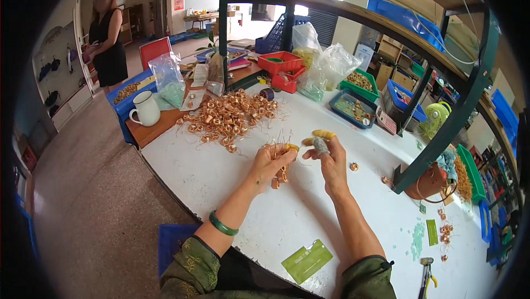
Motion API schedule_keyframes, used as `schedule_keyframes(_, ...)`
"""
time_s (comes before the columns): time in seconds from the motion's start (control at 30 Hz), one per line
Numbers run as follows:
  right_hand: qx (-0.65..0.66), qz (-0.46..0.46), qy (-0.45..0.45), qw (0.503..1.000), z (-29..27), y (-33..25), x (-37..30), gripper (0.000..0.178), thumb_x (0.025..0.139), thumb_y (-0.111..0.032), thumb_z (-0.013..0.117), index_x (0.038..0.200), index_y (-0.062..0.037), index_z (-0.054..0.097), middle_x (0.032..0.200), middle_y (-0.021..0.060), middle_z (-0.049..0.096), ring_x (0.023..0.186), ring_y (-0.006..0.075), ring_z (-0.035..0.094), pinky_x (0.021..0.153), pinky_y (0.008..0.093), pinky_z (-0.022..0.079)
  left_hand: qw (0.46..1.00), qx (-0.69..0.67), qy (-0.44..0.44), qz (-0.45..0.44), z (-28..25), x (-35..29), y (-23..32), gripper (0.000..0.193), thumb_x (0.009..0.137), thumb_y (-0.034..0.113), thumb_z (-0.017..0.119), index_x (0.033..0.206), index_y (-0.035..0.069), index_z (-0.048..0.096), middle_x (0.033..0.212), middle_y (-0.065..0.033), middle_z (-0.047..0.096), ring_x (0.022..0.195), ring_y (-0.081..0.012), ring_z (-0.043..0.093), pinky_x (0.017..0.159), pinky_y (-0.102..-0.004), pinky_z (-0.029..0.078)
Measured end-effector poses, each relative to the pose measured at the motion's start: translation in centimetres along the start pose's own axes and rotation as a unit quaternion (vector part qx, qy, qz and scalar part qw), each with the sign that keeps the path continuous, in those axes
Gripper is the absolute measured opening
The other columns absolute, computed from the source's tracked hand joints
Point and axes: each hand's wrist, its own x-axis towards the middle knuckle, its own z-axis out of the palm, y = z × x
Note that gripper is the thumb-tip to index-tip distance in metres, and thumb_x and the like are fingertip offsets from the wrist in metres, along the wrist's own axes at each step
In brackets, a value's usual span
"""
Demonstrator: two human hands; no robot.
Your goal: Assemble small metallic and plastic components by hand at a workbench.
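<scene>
Above the white tabletop, my left hand [267, 167] is closed around several small copper wire coils [282, 177]. Their thin wire ends stick up past my fingers, and a yellow covering shows at a fingertip. Just to the right is my right hand [333, 165], its fingers bent toward the left hand but apart from it. Yellow coverings and a grey wrap are on those fingers, and I see nothing between them. Beyond my left hand lies a large heap of copper coils [237, 114]. One loose coil [354, 166] rests right of my right hand.
A dark green shelf post [441, 128] rises at the right. Left of the heap stands a white mug [146, 109]. Red bins [280, 63], a dark tray [353, 108] and clear bags line the back. A green packet [307, 261] and pliers [426, 279] lie nearer. A person [106, 39] stands far left.
</scene>
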Motion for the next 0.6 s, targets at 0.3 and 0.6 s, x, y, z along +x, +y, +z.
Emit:
schedule_keyframes(0.3,-0.480,-0.300,-0.083,0.820,-0.6,1.4,-0.5,0.056,0.067,0.015,0.055,0.118,-0.0081,0.058,0.118,0.0079,0.056,0.095,0.0234,0.053,0.082,0.0316,0.044,0.988,-0.146,0.054,-0.027,-1.0,0.2,0.9,0.019,0.087,0.025,0.068,0.096,0.009,0.069,0.062,0.0024,0.055,0.038,-0.0064,0.047,0.029,-0.0188,0.025)
schedule_keyframes(0.6,-0.466,-0.356,-0.069,0.807,-1.1,1.2,0.0,0.052,0.065,0.011,0.058,0.113,-0.0087,0.062,0.118,0.0087,0.056,0.095,0.0252,0.053,0.084,0.0351,0.043,0.986,-0.157,0.051,-0.005,-1.0,0.1,1.2,0.019,0.087,0.026,0.069,0.097,0.009,0.069,0.063,0.0022,0.057,0.039,-0.0054,0.047,0.030,-0.0180,0.026)
